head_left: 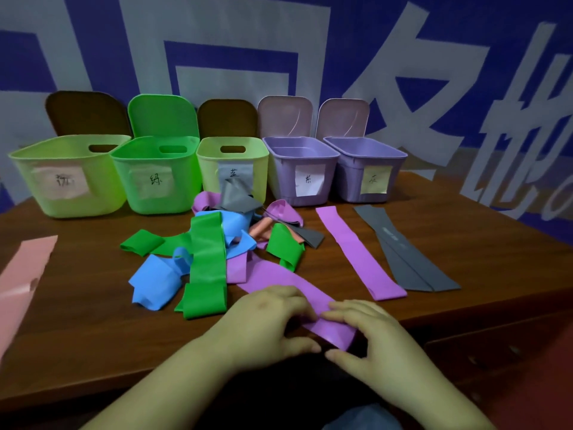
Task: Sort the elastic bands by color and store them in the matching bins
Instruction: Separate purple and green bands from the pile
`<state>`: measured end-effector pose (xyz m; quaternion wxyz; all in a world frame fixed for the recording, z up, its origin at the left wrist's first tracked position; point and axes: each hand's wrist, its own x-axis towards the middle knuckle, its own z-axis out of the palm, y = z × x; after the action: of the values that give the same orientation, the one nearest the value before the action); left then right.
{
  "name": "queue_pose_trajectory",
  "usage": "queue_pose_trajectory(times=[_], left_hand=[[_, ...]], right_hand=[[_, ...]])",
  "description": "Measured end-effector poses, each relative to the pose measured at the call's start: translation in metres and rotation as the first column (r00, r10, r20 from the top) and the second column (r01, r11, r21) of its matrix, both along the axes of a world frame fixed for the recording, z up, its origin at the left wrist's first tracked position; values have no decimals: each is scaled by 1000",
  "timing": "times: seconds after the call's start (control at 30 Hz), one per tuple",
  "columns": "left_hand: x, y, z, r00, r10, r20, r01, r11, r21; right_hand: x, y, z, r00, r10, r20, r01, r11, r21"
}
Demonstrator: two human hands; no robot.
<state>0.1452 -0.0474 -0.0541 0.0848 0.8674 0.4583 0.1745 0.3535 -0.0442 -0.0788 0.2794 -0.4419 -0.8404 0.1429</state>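
I see the brown tabletop [465, 243] filling the middle of the frame. Along its far edge, across the upper half, stand five open bins with paper labels: a yellow-green bin [71, 175] at the left, a green bin [155, 175], a smaller yellow-green bin [232, 166], then two purple bins [302, 169] [366, 169] to the right. In the center lies a tangled pile of bands [210, 243], green, blue, purple, gray and pink. Right of it a purple band [359, 252] and gray bands [409, 259] lie flat, side by side. A pink band [21, 274] sits at the left edge. At lower center, my left hand [266, 321] and right hand [372, 333] pinch the near end of a long purple band [279, 283], fingers curled over it, thumbs beneath.
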Motion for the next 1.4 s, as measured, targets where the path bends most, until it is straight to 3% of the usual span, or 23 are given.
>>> queue_pose_trajectory(times=[0.13,0.27,0.33,0.57,0.7,0.83,0.93,1.1,1.23,1.4], left_hand=[[2,-2,-5,999,28,27,-29,998,55],[3,-1,-9,997,58,55,-62,994,85],[4,0,-9,996,63,61,-69,993,93],[11,-3,-12,989,79,127,-97,985,140],[21,-6,2,961,152,232,-190,970,152],[13,1,20,824,259,503,-260,963,-69],[1,4,24,702,279,655,-171,959,-226],[-13,-2,33,507,295,810,18,936,-352],[-21,-12,39,486,257,836,98,934,-344],[-24,-11,55,415,187,891,-75,982,-171]], right_hand=[[6,-2,6,996,-10,-90,9,1000,-7],[10,2,19,995,40,97,-33,997,-73],[10,3,22,994,10,105,-4,998,-60],[2,5,33,983,-83,-162,65,992,-111],[-11,12,53,967,-116,-229,103,992,-66],[-22,14,75,932,-85,-351,35,989,-145],[-31,16,85,902,-10,-433,-76,981,-179],[-43,25,87,862,40,-505,-161,967,-199],[-58,29,90,790,71,-609,-242,949,-203],[-75,27,106,735,118,-668,-312,933,-177]])
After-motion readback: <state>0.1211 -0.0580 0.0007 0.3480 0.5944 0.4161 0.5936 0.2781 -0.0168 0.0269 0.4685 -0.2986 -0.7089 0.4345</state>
